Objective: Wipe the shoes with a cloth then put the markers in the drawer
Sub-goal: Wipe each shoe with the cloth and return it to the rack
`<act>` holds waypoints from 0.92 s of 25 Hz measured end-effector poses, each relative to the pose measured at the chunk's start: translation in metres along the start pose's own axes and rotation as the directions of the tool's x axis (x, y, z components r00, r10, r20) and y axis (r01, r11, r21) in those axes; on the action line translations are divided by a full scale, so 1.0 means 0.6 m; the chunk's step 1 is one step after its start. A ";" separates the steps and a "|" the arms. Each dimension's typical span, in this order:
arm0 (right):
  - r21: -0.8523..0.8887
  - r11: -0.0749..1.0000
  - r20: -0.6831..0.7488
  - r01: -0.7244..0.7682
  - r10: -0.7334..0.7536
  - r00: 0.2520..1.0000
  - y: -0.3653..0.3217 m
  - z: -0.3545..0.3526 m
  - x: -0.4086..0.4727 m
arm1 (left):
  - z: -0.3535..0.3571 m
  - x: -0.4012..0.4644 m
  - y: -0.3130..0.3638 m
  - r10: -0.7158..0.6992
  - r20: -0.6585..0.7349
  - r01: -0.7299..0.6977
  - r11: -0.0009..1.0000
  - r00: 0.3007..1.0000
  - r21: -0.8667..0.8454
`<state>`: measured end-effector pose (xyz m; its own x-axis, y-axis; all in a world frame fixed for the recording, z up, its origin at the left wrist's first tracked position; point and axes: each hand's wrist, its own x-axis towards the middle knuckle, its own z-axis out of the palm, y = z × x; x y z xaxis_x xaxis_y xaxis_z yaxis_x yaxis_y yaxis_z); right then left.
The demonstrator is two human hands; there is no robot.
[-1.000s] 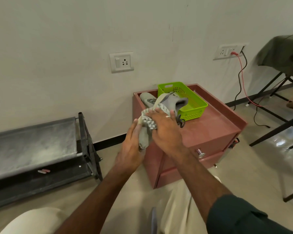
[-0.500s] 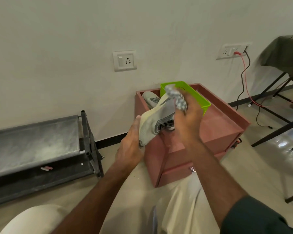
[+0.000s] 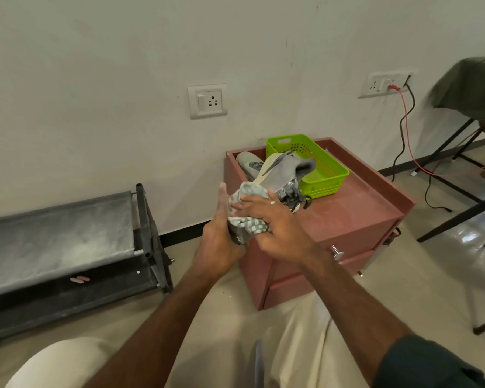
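Shoe (image 3: pixel 284 175): my right hand (image 3: pixel 275 222), fingers spread, is pressing the cloth (image 3: pixel 247 224) back onto its near end now, left hand (image 3: pixel 217 242) gripping beneath, so wiping's ongoing.

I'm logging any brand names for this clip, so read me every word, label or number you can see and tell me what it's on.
No text can be read in this picture.
Held shoe: no marking shows on the side in view.
Second shoe on the cabinet: dark patch, too blurred to read.
Wall sockets: no lettering visible.
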<state>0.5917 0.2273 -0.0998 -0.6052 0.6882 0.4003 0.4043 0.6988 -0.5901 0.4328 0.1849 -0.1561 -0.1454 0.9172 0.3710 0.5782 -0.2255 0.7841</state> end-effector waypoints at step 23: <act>0.423 0.903 -0.167 -0.075 0.160 0.973 -0.021 0.006 -0.037 | -0.046 0.000 0.015 -0.251 0.020 0.211 0.765 0.968 -0.609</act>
<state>0.5975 0.2024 -0.1041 -0.4095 0.8137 0.4126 0.1207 0.4966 -0.8595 0.4161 0.1736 -0.1354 -0.2699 0.9508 0.1520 -0.0774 -0.1788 0.9808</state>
